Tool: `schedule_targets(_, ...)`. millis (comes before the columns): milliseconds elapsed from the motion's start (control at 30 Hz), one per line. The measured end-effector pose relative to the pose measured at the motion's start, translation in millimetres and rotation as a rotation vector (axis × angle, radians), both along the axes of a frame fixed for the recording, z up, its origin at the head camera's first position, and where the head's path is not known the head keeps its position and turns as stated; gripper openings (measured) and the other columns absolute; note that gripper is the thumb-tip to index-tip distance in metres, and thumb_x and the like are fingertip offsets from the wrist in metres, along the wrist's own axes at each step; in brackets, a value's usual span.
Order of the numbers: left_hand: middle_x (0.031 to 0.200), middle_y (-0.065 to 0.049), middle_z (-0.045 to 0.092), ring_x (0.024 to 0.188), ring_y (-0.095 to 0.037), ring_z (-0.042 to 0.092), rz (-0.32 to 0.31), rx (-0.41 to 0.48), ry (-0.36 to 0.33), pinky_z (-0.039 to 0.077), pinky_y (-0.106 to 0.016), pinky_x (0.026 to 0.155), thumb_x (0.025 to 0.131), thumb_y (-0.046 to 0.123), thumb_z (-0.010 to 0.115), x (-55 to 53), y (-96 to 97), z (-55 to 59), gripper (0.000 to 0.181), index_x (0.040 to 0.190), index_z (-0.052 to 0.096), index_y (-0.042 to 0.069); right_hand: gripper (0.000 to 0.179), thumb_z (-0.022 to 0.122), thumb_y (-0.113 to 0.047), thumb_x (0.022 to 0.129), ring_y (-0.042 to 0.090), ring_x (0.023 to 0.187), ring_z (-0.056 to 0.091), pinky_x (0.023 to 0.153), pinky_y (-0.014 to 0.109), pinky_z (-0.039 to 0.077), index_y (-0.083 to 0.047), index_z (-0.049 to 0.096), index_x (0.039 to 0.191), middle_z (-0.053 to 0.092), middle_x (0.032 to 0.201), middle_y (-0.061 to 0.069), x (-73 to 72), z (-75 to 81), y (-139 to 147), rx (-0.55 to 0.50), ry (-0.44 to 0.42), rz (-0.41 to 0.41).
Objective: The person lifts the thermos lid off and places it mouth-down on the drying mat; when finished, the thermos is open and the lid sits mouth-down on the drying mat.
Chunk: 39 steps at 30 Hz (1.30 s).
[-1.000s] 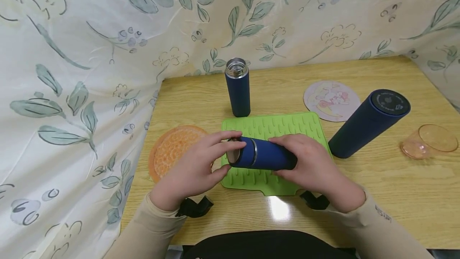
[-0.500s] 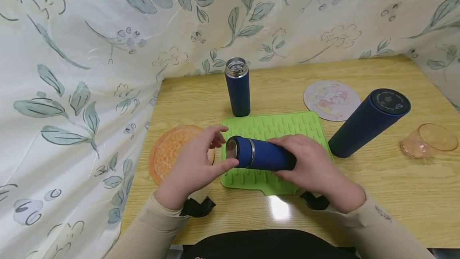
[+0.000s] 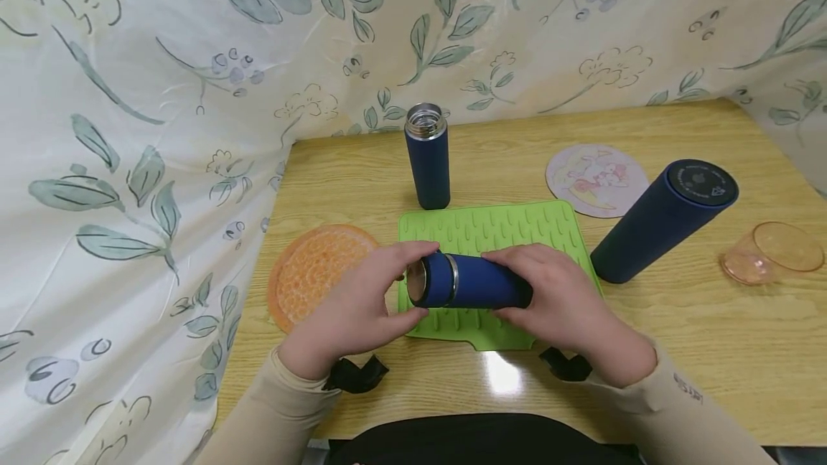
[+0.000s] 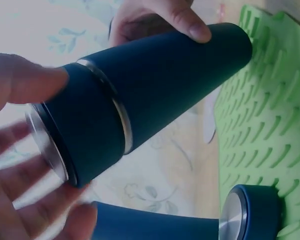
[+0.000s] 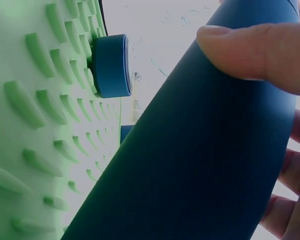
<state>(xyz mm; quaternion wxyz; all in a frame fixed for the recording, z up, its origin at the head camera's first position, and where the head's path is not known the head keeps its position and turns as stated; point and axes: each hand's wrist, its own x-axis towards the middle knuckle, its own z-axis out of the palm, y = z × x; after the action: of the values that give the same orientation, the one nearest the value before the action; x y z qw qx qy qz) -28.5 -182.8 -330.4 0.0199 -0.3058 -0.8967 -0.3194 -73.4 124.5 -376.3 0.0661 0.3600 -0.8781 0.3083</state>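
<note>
1. Tall bottle [image 3: 659,232]: its black end [image 3: 701,183] has tiny pale print near the edge, way too small to make out, plus a little pale sign towards the right, can't tell what.
2. Right sleeve [image 3: 665,411]: short line of dark lettering [image 3: 688,387] on the forearm, kinda slanted, too blurry to read.
3. So yeah, zero legible words.

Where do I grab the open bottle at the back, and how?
Probably round the middle of the open bottle, coming from your right: it stands upright, slim and round, with bare table on that side. Stay off the shiny mouth on top.
</note>
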Motion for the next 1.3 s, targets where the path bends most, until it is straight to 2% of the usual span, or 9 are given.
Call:
schedule_targets(100, 0.149, -0.003, 0.068, 0.122, -0.021, 0.068, 0.118, 0.011, -0.112, 0.062, -0.044, 0.093, 0.09, 0.025, 0.093, 0.5, 2.8, 2.8, 0.074, 0.156, 0.06, 0.015, 0.08, 0.107, -0.014, 0.066, 0.031, 0.116, 0.075, 0.097, 0.057, 0.06, -0.014, 0.075, 0.139, 0.081, 0.127, 0.004, 0.7, -0.5, -0.1, 0.003, 0.006, -0.008)
schedule_targets(267, 0.138, -0.003, 0.073, 0.112, -0.021, 0.069, 0.267, 0.095, -0.289, 0.059, -0.045, 0.093, 0.093, 0.03, 0.089, -0.3, 6.7, 3.9, 0.066, 0.153, 0.065, 0.016, 0.082, 0.108, -0.015, 0.064, 0.031, 0.115, 0.075, 0.096, 0.056, 0.059, -0.014, 0.075, 0.139, 0.081, 0.126, 0.005, -0.8, -3.3, 1.4, 0.004, 0.02, -0.024)
schedule_targets(367, 0.129, -0.005, 0.075, 0.107, -0.022, 0.07, 0.331, 0.173, -0.331, 0.059, -0.046, 0.093, 0.094, 0.027, 0.087, -0.6, 7.2, 2.4, 0.064, 0.153, 0.065, 0.016, 0.082, 0.107, -0.014, 0.065, 0.033, 0.117, 0.075, 0.098, 0.057, 0.059, -0.013, 0.074, 0.14, 0.08, 0.127, 0.007, -2.5, -4.5, 4.7, -0.006, 0.015, -0.048)
schedule_targets(467, 0.126, -0.007, 0.076, 0.109, -0.023, 0.071, 0.356, 0.225, -0.306, 0.059, -0.048, 0.094, 0.093, 0.022, 0.087, -0.5, 8.1, -0.1, 0.065, 0.153, 0.064, 0.014, 0.083, 0.106, -0.012, 0.068, 0.038, 0.121, 0.073, 0.1, 0.062, 0.058, -0.014, 0.071, 0.143, 0.078, 0.132, 0.011, -3.7, -3.3, 10.7, -0.026, -0.019, -0.124)
schedule_targets(700, 0.141, -0.003, 0.072, 0.12, -0.02, 0.068, 0.261, 0.064, -0.119, 0.061, -0.044, 0.099, 0.092, 0.027, 0.091, -2.3, 23.7, -16.3, 0.066, 0.151, 0.065, 0.013, 0.088, 0.103, -0.013, 0.073, 0.047, 0.124, 0.067, 0.098, 0.066, 0.053, -0.009, 0.064, 0.152, 0.072, 0.137, 0.024, -9.9, 0.3, 22.2, -0.19, -0.111, -0.378)
schedule_targets(900, 0.153, -0.008, 0.066, 0.139, -0.028, 0.065, 0.136, -0.101, 0.001, 0.054, -0.047, 0.117, 0.093, 0.024, 0.09, -12.1, 53.8, -37.5, 0.064, 0.151, 0.065, 0.012, 0.093, 0.099, -0.01, 0.08, 0.047, 0.135, 0.061, 0.104, 0.064, 0.047, -0.003, 0.053, 0.159, 0.064, 0.15, 0.025, -21.8, -5.8, 23.3, -0.364, -0.207, -0.489)
schedule_targets(967, 0.154, -0.01, 0.065, 0.14, -0.029, 0.065, 0.098, -0.178, 0.035, 0.054, -0.046, 0.117, 0.094, 0.024, 0.088, -15.9, 63.6, -43.1, 0.064, 0.152, 0.065, 0.012, 0.092, 0.098, -0.009, 0.082, 0.046, 0.135, 0.062, 0.107, 0.058, 0.047, -0.002, 0.05, 0.16, 0.063, 0.152, 0.024, -25.7, -7.7, 22.2, -0.406, -0.231, -0.51)
schedule_targets(1133, 0.153, -0.008, 0.066, 0.136, -0.027, 0.068, 0.036, -0.348, 0.108, 0.055, -0.043, 0.115, 0.096, 0.022, 0.085, -22.7, 80.7, -51.5, 0.061, 0.153, 0.065, 0.015, 0.092, 0.097, -0.007, 0.082, 0.034, 0.129, 0.065, 0.103, 0.024, 0.046, -0.003, 0.049, 0.16, 0.064, 0.147, 0.018, -33.3, -9.2, 17.8, -0.489, -0.225, -0.538)
schedule_targets(1300, 0.155, -0.008, 0.066, 0.132, -0.028, 0.07, 0.023, -0.501, 0.139, 0.06, -0.043, 0.107, 0.099, 0.024, 0.08, -25.2, 92.0, -56.8, 0.057, 0.154, 0.065, 0.018, 0.089, 0.094, 0.0, 0.083, 0.027, 0.131, 0.062, 0.109, 0.019, 0.046, -0.001, 0.047, 0.158, 0.061, 0.151, 0.012, -40.6, -8.0, 14.9, -0.567, -0.231, -0.533)
